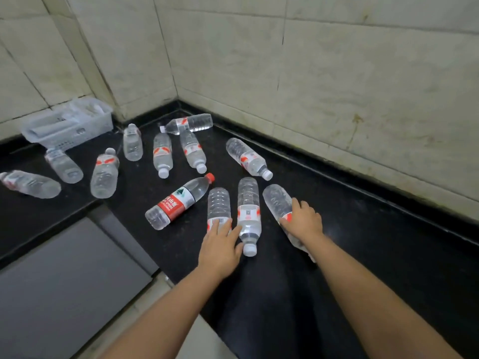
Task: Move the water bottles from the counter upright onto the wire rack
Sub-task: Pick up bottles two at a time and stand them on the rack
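Several clear water bottles lie on their sides on the black counter (pixel 363 242). Most have white caps and red-and-white labels; one has a red cap and a large red label (pixel 178 202). My left hand (pixel 220 244) rests flat on the neck end of one bottle (pixel 219 203), with the thumb against the middle bottle (pixel 248 213). My right hand (pixel 303 218) grips a third bottle (pixel 277 200) around its label; its cap end is hidden under my wrist. No wire rack is in view.
A clear plastic basket (pixel 67 123) stands at the back left against the tiled wall (pixel 337 73). A grey panel (pixel 64 281) lies below the counter's front edge at lower left. More bottles (pixel 103 174) are scattered toward the corner and along the left.
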Demonstrator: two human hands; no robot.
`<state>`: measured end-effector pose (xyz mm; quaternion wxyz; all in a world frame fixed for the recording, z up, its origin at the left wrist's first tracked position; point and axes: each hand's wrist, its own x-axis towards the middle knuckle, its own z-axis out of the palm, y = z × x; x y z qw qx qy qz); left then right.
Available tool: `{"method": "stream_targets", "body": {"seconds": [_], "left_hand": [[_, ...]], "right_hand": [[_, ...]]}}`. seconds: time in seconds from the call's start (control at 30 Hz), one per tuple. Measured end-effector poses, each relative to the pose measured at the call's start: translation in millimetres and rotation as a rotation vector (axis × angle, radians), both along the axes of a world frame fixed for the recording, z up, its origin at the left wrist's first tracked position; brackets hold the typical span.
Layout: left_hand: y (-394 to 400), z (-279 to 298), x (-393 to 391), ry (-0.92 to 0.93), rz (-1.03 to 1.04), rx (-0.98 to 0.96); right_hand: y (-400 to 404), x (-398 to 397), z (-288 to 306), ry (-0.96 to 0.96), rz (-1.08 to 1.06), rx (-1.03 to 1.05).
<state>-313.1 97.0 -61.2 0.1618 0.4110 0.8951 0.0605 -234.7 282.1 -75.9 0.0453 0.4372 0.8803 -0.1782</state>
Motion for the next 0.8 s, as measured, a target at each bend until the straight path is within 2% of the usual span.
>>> {"method": "stream_targets", "body": {"seconds": [0.17,0.33,0.5,0.6,0.7,0.8], "left_hand": [[57,-11,-29,-0.132,-0.053,0.078],[105,-25,-44,-0.289,0.125,0.162],[115,-33,-49,-0.345,0.231,0.155],[120,-35,-52,-0.314,-0.004,0.119],[127,-31,-43,-0.293,-0.403,0.070],[143,-28,-27,-0.309,-0.801,-0.056]], "right_hand": [[2,-16,-13,-0.025,-0.005,-0.040],[-9,10,-14,-0.088,-0.069,-0.049],[-25,61,1,-0.254,-0.165,-0.206],[-31,85,9,-0.408,-0.122,-0.183],[-42,109,14,-0.526,0.020,-0.071],[-53,139,13,-0.536,0.125,-0.029]]}}
